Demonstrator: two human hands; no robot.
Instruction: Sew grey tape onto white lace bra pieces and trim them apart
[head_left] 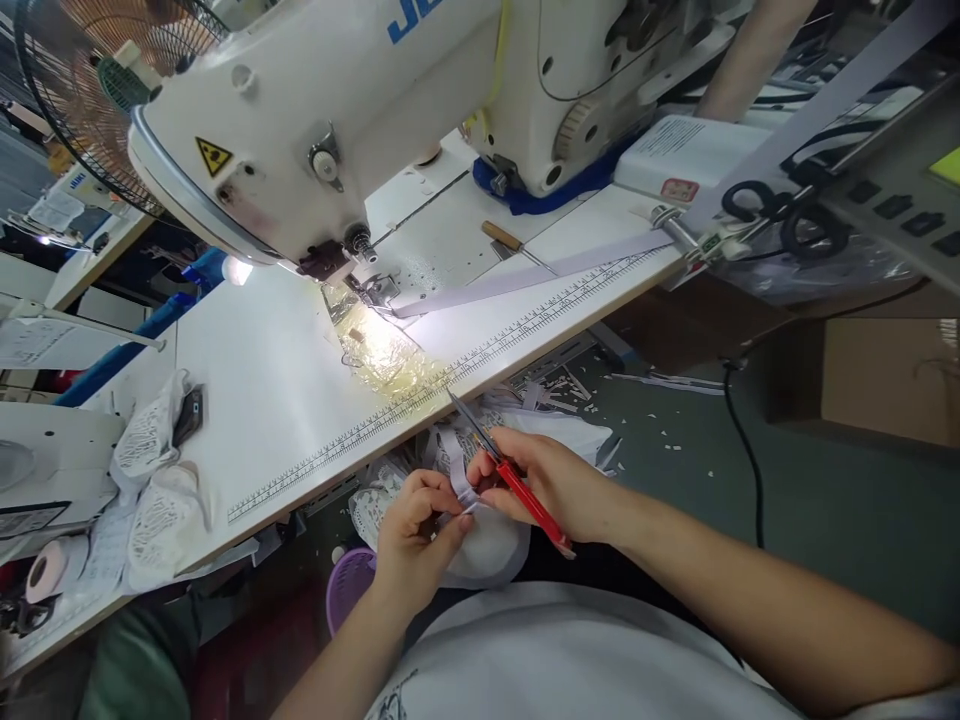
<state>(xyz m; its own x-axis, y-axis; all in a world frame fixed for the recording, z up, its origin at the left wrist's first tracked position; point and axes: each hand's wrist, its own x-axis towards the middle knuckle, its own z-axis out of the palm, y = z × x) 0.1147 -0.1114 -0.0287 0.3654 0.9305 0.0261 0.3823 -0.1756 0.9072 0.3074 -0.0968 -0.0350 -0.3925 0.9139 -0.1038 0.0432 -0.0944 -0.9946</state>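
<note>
In front of my lap, my left hand (pixel 412 540) pinches the edge of a white lace bra piece (pixel 491 550) between thumb and fingers. Right beside it, my right hand (pixel 562 480) has red-handled scissors (pixel 534 508) tucked across its palm, the dark blades pointing up and left toward the table edge. The fingertips of that same hand also meet the fabric close to a narrow white strap (pixel 452 455). My fingers partly cover the spot where both hands grip the cloth. More lace hangs below the table's edge.
A white sewing machine (pixel 322 130) stands over the table (pixel 277 400), its lamp lighting yellowish film (pixel 382 350). White tape (pixel 540 280) runs to the needle area. A wooden-handled tool (pixel 502 237) lies behind. Lace cups (pixel 165 530) rest left. A purple basket (pixel 350 590) stands below.
</note>
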